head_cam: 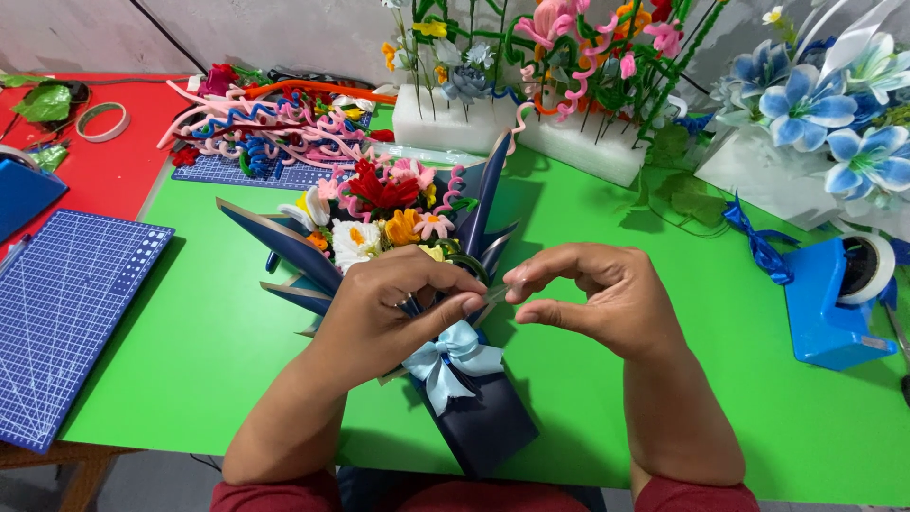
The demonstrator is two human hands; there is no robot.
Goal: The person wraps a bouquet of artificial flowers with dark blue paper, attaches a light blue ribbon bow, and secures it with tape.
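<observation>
Diagonally, bouquet (417, 284): flowers far-left, stem near-right.

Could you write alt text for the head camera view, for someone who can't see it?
Two hands work at a bouquet of colourful craft flowers in navy wrap with a pale blue bow, on a green table. The left hand pinches the wrap; the right hand pinches something small beside it.

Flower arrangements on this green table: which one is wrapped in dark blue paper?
The bouquet of mixed flowers under the hands, tied with a pale blue ribbon bow. The others stand upright in white foam blocks.
</observation>
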